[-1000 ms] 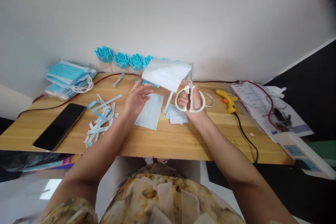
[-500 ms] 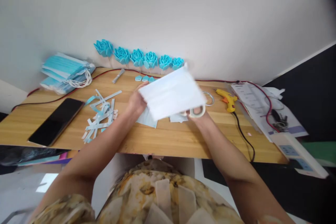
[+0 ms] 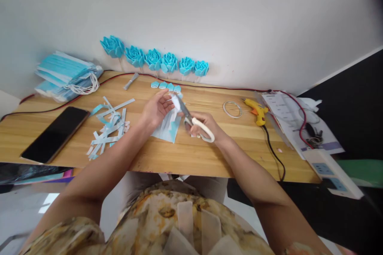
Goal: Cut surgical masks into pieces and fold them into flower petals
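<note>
In my right hand [image 3: 199,124] is a pair of scissors [image 3: 202,129] with off-white handles, its blades angled up and to the left. A small white piece of sheet [image 3: 176,102] is at the blade tips, blurred, beside the fingertips of my left hand [image 3: 157,107]. That hand is turned palm inward, fingers loosely curled and apart; no firm grip on the piece shows. Beneath both hands a pale blue and white sheet [image 3: 164,132] lies on the table, partly covered. Small blue folded pieces [image 3: 162,85] sit in a row just beyond.
Several blue flowers [image 3: 153,59] on sticks stand along the wall. Stacked face masks [image 3: 64,71], cut strips [image 3: 110,127] and a phone [image 3: 55,134] lie left. To the right are a wire ring [image 3: 232,109], a yellow glue gun [image 3: 256,111], papers [image 3: 284,113] and a power strip [image 3: 332,173].
The large white sheet held up between both hands is no longer raised. The scissors have swung into view with blades towards my left hand. The view has shifted slightly.
</note>
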`<state>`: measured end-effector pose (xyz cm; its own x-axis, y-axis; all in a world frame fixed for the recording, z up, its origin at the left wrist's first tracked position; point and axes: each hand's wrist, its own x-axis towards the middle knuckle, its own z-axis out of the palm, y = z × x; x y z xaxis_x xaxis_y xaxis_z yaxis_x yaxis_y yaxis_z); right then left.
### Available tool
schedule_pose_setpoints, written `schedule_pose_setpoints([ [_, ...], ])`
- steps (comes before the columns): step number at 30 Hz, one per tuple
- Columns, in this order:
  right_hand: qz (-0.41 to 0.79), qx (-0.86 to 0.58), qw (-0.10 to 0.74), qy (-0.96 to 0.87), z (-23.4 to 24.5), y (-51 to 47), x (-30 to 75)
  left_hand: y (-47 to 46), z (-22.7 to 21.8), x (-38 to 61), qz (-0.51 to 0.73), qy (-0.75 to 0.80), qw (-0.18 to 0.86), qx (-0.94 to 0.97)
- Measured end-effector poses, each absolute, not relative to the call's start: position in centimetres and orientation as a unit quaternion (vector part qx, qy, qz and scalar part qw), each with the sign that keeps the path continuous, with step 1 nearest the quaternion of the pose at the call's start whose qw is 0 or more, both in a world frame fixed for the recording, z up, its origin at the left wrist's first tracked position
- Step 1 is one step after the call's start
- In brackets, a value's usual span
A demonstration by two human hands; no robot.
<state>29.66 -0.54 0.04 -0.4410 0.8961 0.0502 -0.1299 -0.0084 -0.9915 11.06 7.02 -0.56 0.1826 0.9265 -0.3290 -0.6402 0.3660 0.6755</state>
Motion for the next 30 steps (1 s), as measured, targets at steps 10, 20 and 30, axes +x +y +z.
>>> schedule_pose_setpoints([
  [10, 0.579, -0.371, 0.58, -0.437, 0.3, 1.1, 30.3, 6.6, 0.3, 11.0, 0.462, 0.365, 0.778, 0.219],
  [20, 0.594, -0.392, 0.593, -0.377, 0.6, 1.6, 30.5, 5.4, -0.9, 11.8, 0.253, 0.272, 0.854, 0.364],
  [30, 0.706, -0.199, 0.413, -0.54, 0.4, -1.3, 30.6, 4.6, -1.8, 13.5, 0.321, 0.293, 0.875, 0.215],
])
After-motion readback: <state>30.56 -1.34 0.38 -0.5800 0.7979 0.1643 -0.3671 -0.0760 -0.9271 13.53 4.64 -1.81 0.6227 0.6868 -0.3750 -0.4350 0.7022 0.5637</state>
